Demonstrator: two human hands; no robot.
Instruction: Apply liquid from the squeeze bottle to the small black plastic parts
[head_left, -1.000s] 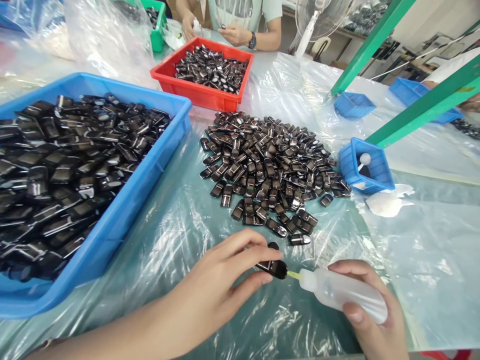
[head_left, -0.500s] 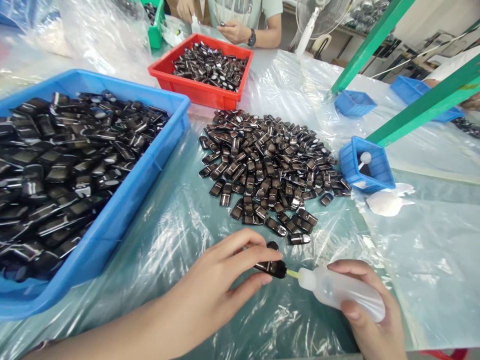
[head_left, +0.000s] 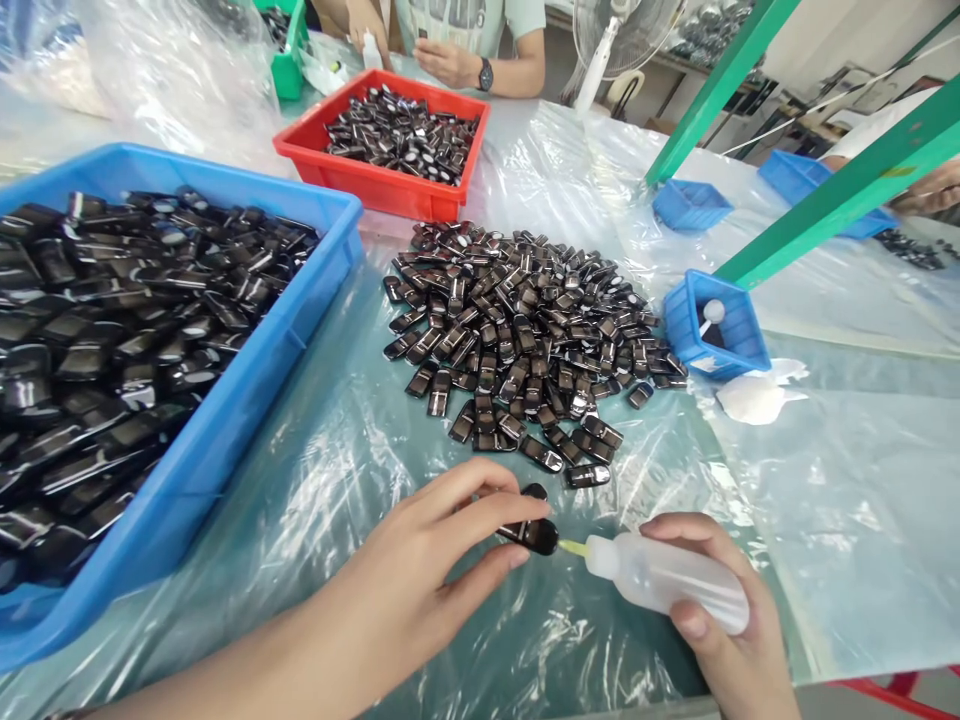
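Note:
My left hand (head_left: 457, 550) pinches a small glossy black plastic piece (head_left: 538, 536) between thumb and fingers, just above the plastic-covered table. A second dark piece (head_left: 535, 491) shows partly behind the fingers. In my right hand (head_left: 720, 590) is a translucent white squeeze bottle (head_left: 667, 572), tilted to the left. Its thin yellow-green nozzle (head_left: 573, 548) points at the rounded end of the held piece, very close to it; whether they touch I cannot tell. Beyond both hands spreads a pile of similar black pieces (head_left: 517, 330).
A large blue tray (head_left: 300, 320) of black pieces stands left, a red tray (head_left: 442, 205) of them behind. Right of the pile sit a small blue bin (head_left: 716, 325) with a scoop, and crumpled white material (head_left: 754, 400). Green posts (head_left: 847, 185) rise there. A co-worker's hand (head_left: 448, 62) is across the table.
The whole view has shifted slightly, so things appear a little further left. The nozzle tip has drawn back a little from the end of the black piece. Both hands keep their hold.

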